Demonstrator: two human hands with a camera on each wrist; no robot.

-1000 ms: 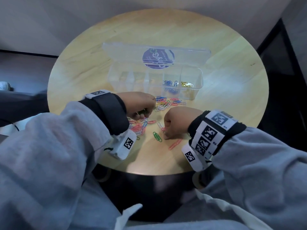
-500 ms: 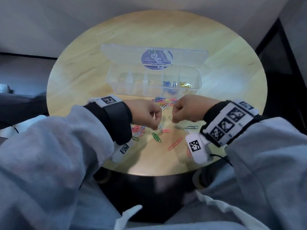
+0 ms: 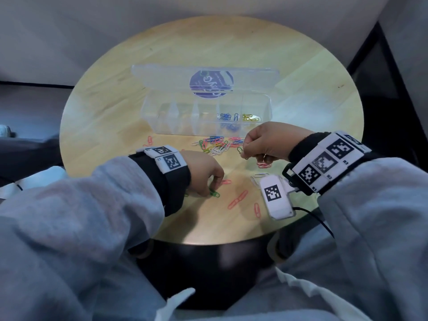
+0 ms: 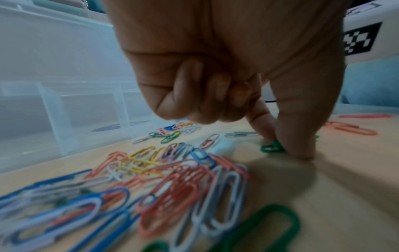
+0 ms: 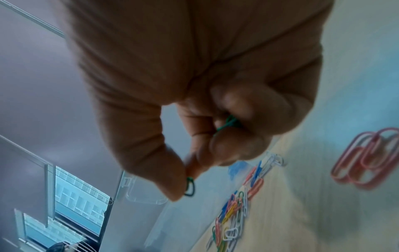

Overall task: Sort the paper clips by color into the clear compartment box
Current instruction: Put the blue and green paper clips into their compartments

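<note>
The clear compartment box (image 3: 162,117) stands open mid-table, with blue clips (image 3: 225,117) and yellow clips (image 3: 250,117) in its right compartments. A mixed pile of coloured paper clips (image 3: 217,144) lies before it. My left hand (image 3: 206,174) is low on the table, thumb and forefinger pinching a green clip (image 3: 214,193) (image 4: 271,148) that lies on the wood. My right hand (image 3: 264,141) is raised above the table, pinching a green clip (image 5: 189,186) at its fingertips, with more green clips (image 5: 228,123) curled in its palm.
Loose pink clips (image 3: 237,199) lie near the table's front edge, and white ones (image 3: 260,175) under the right wrist. The round wooden table (image 3: 115,107) ends close in front of me. The box's lid (image 3: 176,74) lies back behind it.
My right hand rose from the table and moved right and toward the box with green clips. My left hand went down to the green clip near the front.
</note>
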